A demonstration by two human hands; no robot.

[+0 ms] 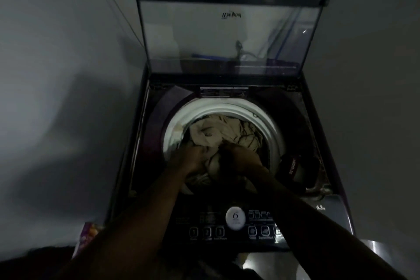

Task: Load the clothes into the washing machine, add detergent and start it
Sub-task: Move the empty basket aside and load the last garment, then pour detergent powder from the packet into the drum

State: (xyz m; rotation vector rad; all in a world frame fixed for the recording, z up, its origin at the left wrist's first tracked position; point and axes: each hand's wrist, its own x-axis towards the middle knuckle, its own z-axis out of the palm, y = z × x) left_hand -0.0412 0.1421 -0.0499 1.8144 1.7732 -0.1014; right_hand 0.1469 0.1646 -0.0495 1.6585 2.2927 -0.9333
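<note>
Dim room, low light. At nine o'clock, bare grey wall (56,52) under a broad soft shadow. At seven o'clock, low against that wall, edge of a purple-and-orange printed packet (89,235), just beside the machine's front corner. In the middle, dark purple top-loading washing machine (141,143), clear glass lid (227,36) upright at twelve o'clock. Inside the white drum ring (227,107), pale beige crumpled clothes (218,129), heaped near the rim. At the drum's seven o'clock, left hand (193,157), fingers curled into the cloth, gripping a fold. Just beside it at five o'clock, right hand (241,154), closed round a bunched wad of the same clothes. At six o'clock, black control panel (181,220) with a round white dial (235,218). At the drum's three o'clock, dark detergent compartment (293,166). Further right, more grey wall.
</note>
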